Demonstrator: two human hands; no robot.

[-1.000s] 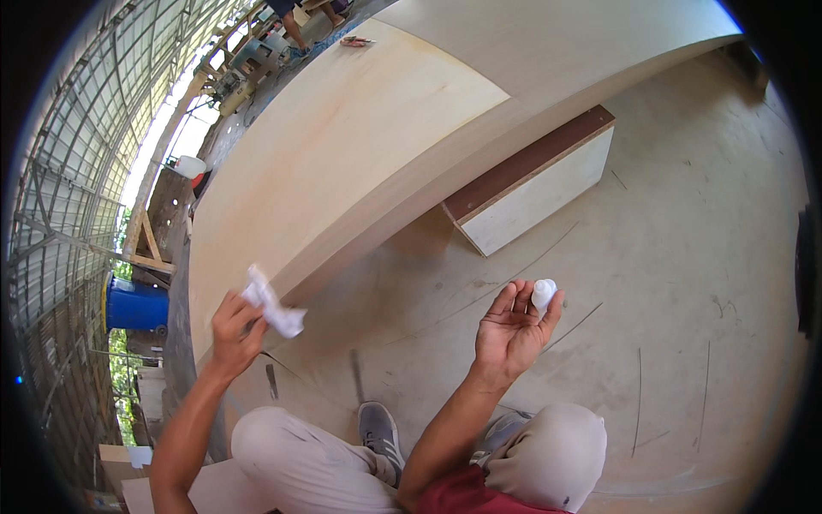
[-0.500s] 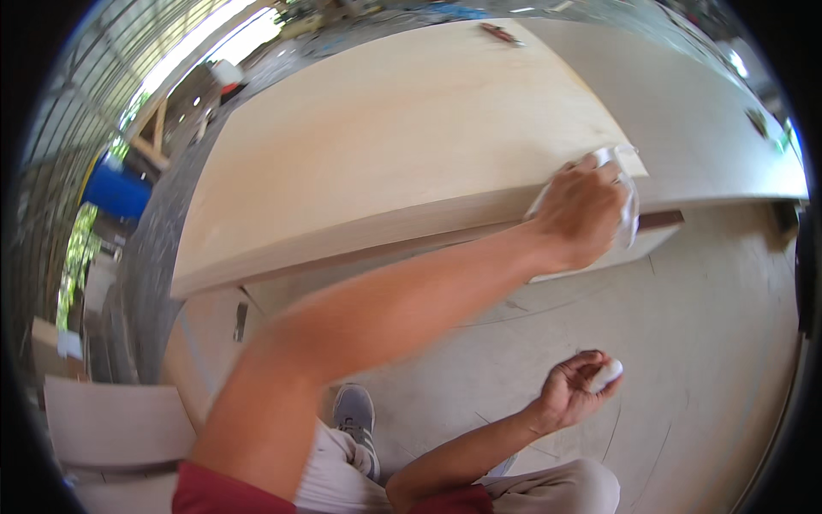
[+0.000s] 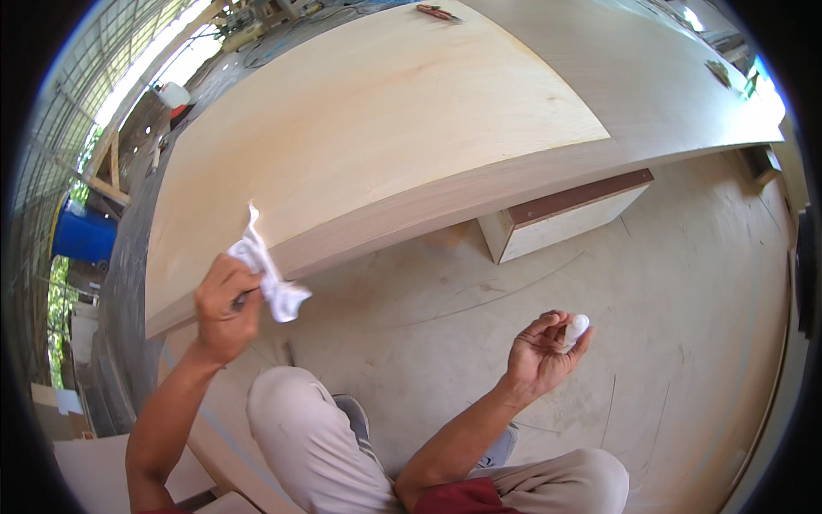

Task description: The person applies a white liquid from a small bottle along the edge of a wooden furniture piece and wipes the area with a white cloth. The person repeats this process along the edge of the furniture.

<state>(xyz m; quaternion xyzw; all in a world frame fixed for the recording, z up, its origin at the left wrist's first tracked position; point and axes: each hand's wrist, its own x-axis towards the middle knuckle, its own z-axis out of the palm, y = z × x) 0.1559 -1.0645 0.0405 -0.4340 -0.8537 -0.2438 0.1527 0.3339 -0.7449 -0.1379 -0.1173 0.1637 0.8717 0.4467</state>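
Note:
Bunched in my left hand is a white cloth, its loose ends hanging out past the fingers. That hand is at the near left edge of a large pale wood panel, and one tip of the cloth overlaps the panel's top. My right hand is palm up over the floor, clear of the panel. Its fingers curl around a small white object with a rounded end, which looks like a little bottle or tube; most of its body is hidden.
Under the panel's front edge sits a box-like wooden support with a brown top. A greyish board surface adjoins the panel at right. A red-handled tool lies at the panel's far edge. At far left is a blue drum.
My left hand has swept the cloth from the panel's right front corner to its left end. The right hand has shifted slightly up and left, still holding the white object.

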